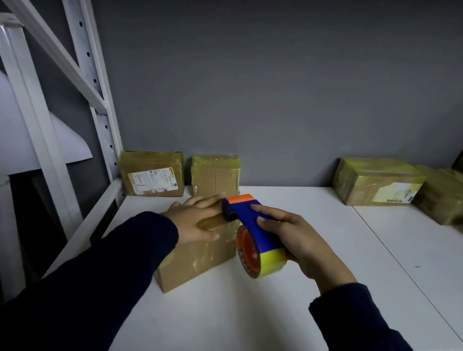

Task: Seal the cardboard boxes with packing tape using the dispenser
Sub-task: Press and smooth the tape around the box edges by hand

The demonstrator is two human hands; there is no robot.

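Observation:
A brown cardboard box [198, 259] lies on the white shelf [314, 274], with shiny tape along its top. My left hand [193, 220] presses flat on the box's far end, fingers straight. My right hand [295, 239] grips a blue tape dispenser [250, 222] with an orange front and an orange-cored roll of yellowish tape [260, 260]. The dispenser's front end touches the top of the box beside my left fingers.
Two taped boxes [152, 175] [215, 174] lean against the grey wall behind the box. Several more taped boxes [379, 186] stand at the back right. A white metal rack upright [90, 74] rises at the left. A seam [405, 275] crosses the shelf on the right.

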